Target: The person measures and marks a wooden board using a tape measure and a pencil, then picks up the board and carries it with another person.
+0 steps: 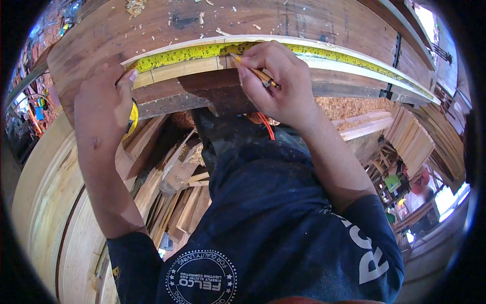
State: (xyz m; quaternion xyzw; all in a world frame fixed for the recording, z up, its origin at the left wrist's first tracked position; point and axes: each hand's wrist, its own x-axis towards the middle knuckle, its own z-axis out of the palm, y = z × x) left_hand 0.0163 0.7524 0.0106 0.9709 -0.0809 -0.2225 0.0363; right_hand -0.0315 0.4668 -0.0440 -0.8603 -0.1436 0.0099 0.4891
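A yellow tape measure blade (pixel 177 57) stretches along a pale wooden strip (pixel 195 67) on the bench. My left hand (pixel 104 99) is closed around the tape measure's end at the left, its thumb on the blade; part of the yellow case (pixel 132 119) shows below the palm. In my right hand (pixel 278 76) is a pencil (pixel 264 77), pinched with its tip at the blade's lower edge near the 50 mark. Short pencil lines cross the strip, one near the pencil tip and one near my left thumb.
Wood shavings (pixel 135 6) lie scattered on the workbench (pixel 293 20). Long boards (pixel 45 202) lean at the lower left. Stacked planks (pixel 412 139) and sawdust (pixel 349 107) are at the right. Another person (pixel 420 190) is far off at the right edge.
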